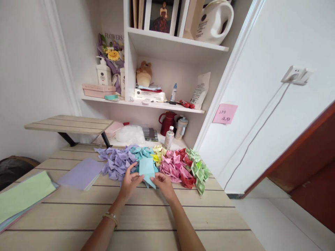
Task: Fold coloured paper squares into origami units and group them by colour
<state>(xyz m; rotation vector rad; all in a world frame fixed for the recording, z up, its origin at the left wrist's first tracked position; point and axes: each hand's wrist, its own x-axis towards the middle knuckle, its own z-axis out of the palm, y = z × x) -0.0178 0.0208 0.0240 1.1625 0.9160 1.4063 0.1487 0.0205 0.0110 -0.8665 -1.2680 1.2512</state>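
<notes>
Between my two hands is a light blue sheet of paper (147, 167), partly folded, with a pointed flap hanging at its lower edge. My left hand (131, 179) pinches its left side between thumb and fingers. On the right side, my right hand (162, 182) grips it the same way. Just behind lie heaps of folded paper pieces: purple ones (117, 162), blue ones (141, 152), yellow ones (157, 153), pink ones (172, 165), red ones (187, 181) and green ones (200, 174). The paper hides part of the blue heap.
A stack of purple paper (81, 172) and a stack with green on top (24, 197) lie at left on the slatted table (125, 218). A small raised stand (69, 123) is at the back left. Behind the heaps are a clear bottle (169, 137) and a red jug (167, 122).
</notes>
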